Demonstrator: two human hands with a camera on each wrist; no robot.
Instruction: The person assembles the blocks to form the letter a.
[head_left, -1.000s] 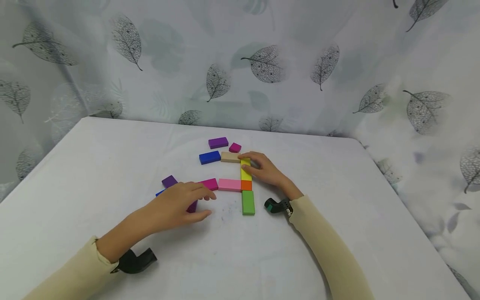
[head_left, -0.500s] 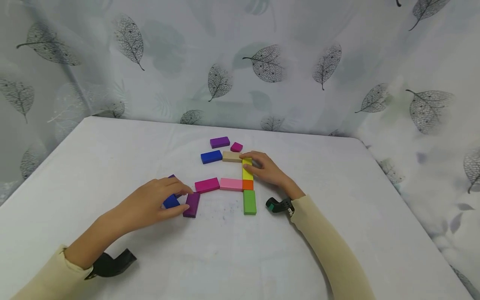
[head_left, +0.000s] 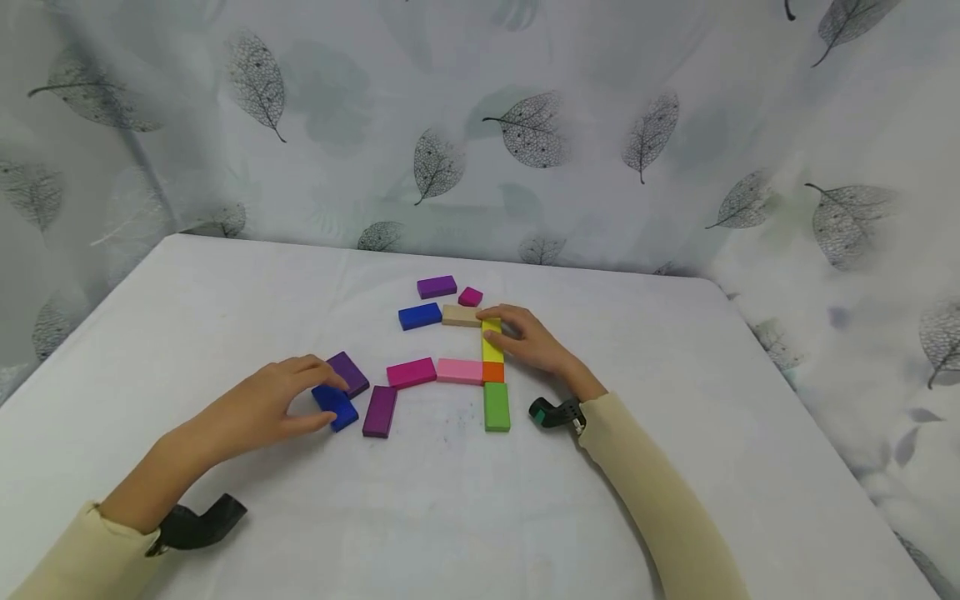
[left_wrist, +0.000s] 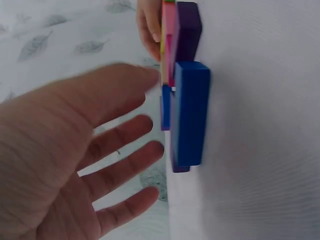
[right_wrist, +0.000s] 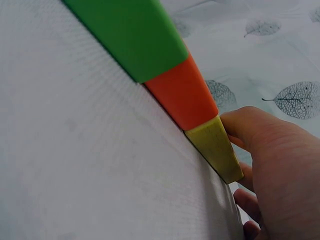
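Blue block (left_wrist: pixel 192 115), oblong, flat-faced, plain-coloured

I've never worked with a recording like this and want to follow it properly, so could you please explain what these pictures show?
There is no machine here, only a person's left hand and right hand. One camera, worn on the head, looks forward and down; the left wrist camera and right wrist camera each show their hand close up. On the white table, a yellow block, orange block and green block lie end to end, among other coloured blocks. The left hand is beside the nearer blue block; its wrist view shows no grip. The right hand's fingers are at the yellow block; whether they grip it, I cannot tell.
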